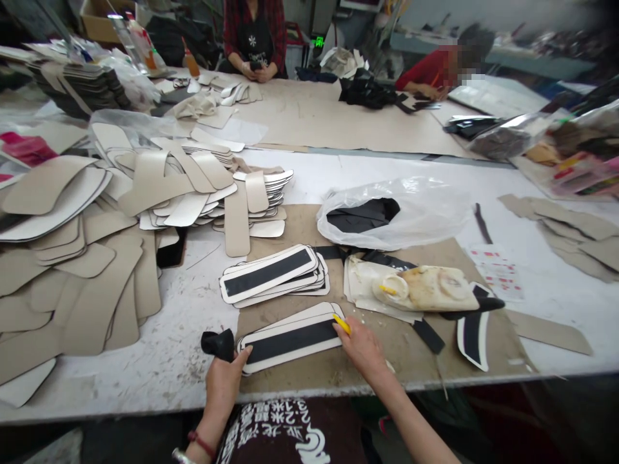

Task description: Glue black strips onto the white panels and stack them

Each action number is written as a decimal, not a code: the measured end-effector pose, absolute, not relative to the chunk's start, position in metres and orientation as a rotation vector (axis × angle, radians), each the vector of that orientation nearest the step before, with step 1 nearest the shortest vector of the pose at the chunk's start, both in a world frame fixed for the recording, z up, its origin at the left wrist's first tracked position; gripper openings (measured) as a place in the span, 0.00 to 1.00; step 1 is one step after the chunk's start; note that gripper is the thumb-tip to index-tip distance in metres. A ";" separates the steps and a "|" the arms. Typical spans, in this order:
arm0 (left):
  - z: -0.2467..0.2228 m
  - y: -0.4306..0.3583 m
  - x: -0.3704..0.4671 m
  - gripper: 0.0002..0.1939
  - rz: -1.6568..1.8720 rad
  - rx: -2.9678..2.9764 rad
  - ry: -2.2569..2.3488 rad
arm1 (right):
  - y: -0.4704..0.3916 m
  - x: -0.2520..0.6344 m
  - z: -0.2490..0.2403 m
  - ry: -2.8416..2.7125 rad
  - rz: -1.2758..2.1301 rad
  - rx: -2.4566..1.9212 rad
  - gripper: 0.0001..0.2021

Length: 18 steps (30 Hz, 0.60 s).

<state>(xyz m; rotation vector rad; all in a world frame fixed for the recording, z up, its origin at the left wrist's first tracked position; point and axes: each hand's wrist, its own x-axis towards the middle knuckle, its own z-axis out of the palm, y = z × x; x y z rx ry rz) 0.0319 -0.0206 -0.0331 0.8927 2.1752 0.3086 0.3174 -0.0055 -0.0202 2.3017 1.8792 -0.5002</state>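
My left hand is at the near table edge, its thumb on the left end of a white-edged panel with a black strip along its middle. Bunched black material is in its curled fingers. My right hand is closed on a slim yellow tool, its tip at the strip's right end; the tool's kind is unclear. More panels lie fanned beneath this one. Just beyond is another stack of black-striped panels. A stained, whitish plastic container lies to the right.
Beige cut pieces pile up on the left. A clear plastic bag holds black pieces. A curved piece and beige scraps lie right. Two people are across the table, one in a plaid shirt, one in red.
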 end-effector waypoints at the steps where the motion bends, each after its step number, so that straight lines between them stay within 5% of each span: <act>1: -0.034 -0.020 0.031 0.18 0.304 0.904 2.170 | -0.006 0.318 -0.019 1.866 -0.501 2.317 0.13; 18: -0.037 -0.016 0.022 0.17 0.216 0.984 2.060 | -0.026 0.316 -0.016 2.095 -0.486 2.624 0.11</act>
